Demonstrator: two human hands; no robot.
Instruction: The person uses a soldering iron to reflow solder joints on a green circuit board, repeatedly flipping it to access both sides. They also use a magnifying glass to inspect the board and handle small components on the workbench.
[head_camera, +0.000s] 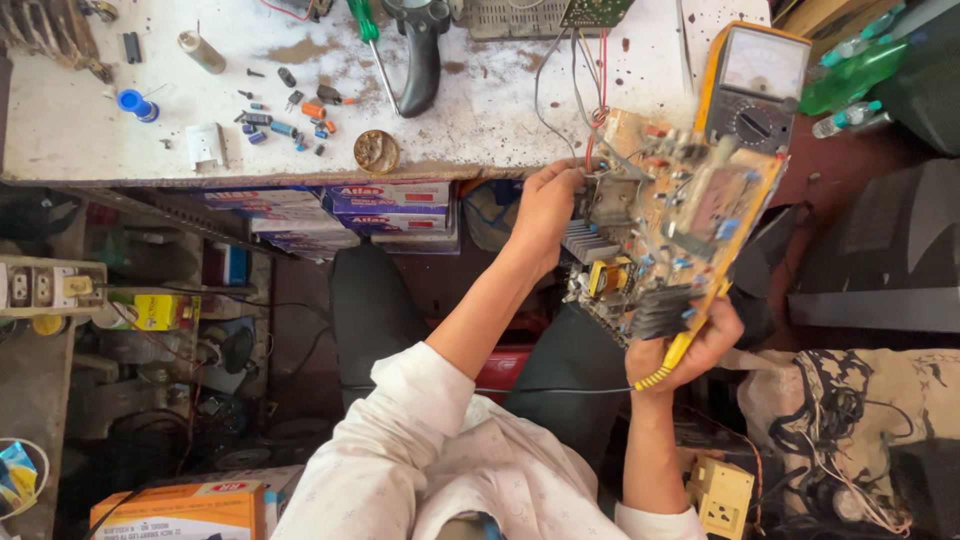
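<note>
A tan circuit board, crowded with components and black heat sinks, is held tilted over my lap beside the workbench edge. My left hand grips its left edge near a finned heat sink. My right hand is closed on a yellow-handled tool with a black cord, under the board's lower corner. Red and grey wires run from the board up onto the bench.
A yellow analogue multimeter lies on the stained white workbench beside the board. A green screwdriver, a black tool, a round tin and small loose components lie on the bench. Boxes sit on the shelf below.
</note>
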